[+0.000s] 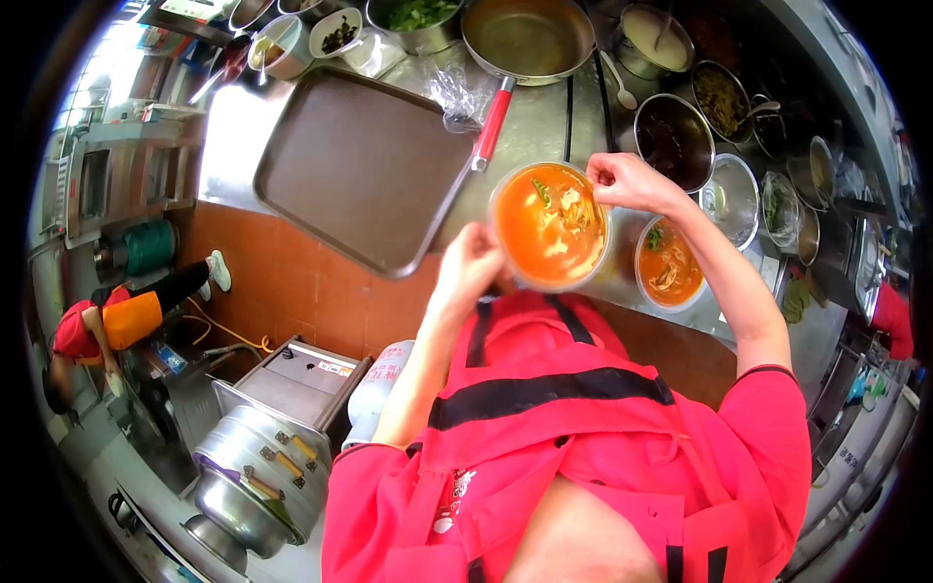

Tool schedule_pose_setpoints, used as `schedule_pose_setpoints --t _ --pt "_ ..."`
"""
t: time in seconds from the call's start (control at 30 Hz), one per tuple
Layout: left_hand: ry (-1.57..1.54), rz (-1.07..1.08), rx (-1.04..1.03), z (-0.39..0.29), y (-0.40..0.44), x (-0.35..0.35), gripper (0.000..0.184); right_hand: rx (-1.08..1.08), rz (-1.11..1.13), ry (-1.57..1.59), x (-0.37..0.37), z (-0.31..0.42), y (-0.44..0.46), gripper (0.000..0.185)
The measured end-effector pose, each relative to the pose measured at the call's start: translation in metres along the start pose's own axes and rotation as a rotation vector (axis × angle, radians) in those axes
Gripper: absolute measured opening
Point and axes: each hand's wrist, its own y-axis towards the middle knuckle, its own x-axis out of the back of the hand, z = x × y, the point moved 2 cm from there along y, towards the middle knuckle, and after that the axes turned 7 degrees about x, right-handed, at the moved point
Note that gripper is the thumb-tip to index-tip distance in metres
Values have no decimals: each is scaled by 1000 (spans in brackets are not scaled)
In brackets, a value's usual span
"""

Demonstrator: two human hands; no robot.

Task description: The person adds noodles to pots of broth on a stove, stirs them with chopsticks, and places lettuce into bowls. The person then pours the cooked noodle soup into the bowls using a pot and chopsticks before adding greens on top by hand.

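Observation:
A round bowl of orange-red soup (550, 225), with green leaves and pale pieces in it, is between my two hands at the counter's front edge. My left hand (472, 260) is at the bowl's left rim, its fingers curled; part of them is blurred. At the upper right rim is my right hand (614, 183), its fingers pinched together over the edge; what they hold, if anything, is too small to tell. A second bowl of similar soup (671, 264) stands to the right, below my right forearm.
A brown tray (364, 165) lies at the left, beside a pan (530, 39) with a red handle. Metal bowls (673, 143) and a clear bowl (729, 199) line the right. Crumpled plastic (455, 92) touches the tray. Another person (107, 325) is at the far left.

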Motion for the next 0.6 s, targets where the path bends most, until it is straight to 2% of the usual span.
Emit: schedule_pose_setpoints --t 0.27,0.43,0.47,0.53,0.6 --pt "-117 -36 -51 -40 -46 25 12 40 56 117 12 65 7 16" --pt "-163 -81 -106 -70 -63 60 12 129 132 126 17 112 41 17" --pt "-154 -90 -116 -76 -65 68 12 156 153 128 16 119 51 9" --pt "-130 -91 -140 -90 -65 89 11 157 163 113 16 140 71 16" --pt "-120 -115 -183 -95 -55 117 11 184 177 98 12 156 93 11"
